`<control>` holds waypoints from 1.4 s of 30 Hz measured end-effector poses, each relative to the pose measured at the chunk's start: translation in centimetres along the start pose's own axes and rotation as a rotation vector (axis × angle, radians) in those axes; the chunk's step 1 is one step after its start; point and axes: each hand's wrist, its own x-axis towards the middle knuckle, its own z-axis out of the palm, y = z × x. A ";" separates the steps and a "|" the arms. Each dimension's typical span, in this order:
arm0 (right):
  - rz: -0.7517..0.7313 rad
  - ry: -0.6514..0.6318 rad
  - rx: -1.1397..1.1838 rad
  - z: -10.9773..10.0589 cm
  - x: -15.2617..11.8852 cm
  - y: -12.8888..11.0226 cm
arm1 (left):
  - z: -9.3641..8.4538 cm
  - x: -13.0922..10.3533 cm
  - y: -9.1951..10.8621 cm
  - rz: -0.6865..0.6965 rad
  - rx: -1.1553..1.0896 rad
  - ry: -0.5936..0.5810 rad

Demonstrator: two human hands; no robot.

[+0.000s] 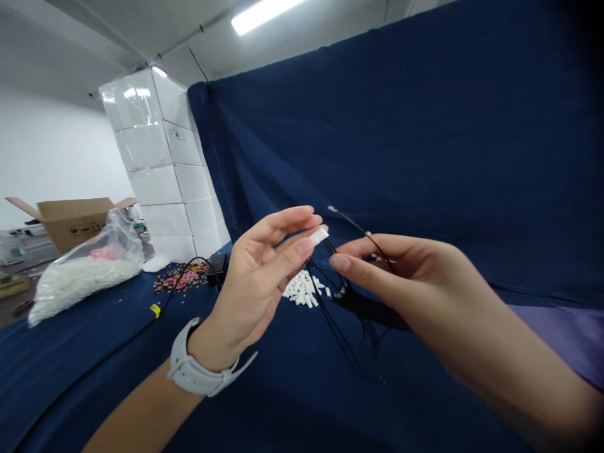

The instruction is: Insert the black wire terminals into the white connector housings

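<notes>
Between thumb and fingers, my left hand (257, 280) pinches a small white connector housing (319, 236). Several thin black wires (325, 318) run out of the housing and hang down over the blue cloth. Just to its right, my right hand (401, 267) has its thumb and forefinger closed at the wires near the housing. One loose black wire (361, 228) sticks up from the right hand, with a small metal terminal (333, 209) at its tip. Behind the hands lies a pile of white connector housings (304, 289), partly hidden by the left hand and the wires.
A heap of small coloured pieces (182, 277) lies left, beside a black box-shaped device (217, 269) with a cable. Further left are a plastic bag of white pieces (89, 274) and a cardboard box (78, 220). White boxes (160, 170) are stacked behind, next to a blue curtain (401, 138).
</notes>
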 end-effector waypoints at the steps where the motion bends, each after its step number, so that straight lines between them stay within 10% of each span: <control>1: -0.029 -0.029 -0.042 -0.2 0.2 -0.2 | 0.1 0.0 0.0 -0.017 0.010 0.009; 11: -0.195 -0.157 -0.417 -3.8 1.0 -1.0 | -0.5 0.2 -0.8 -0.309 0.044 -0.199; 22: -0.373 -0.082 -0.601 -4.7 -2.0 1.8 | -0.5 0.0 -0.4 -0.309 0.315 -0.414; 42: -0.548 -0.001 -0.794 -4.2 -2.6 2.5 | 0.6 -0.8 -0.1 -0.339 0.522 -0.328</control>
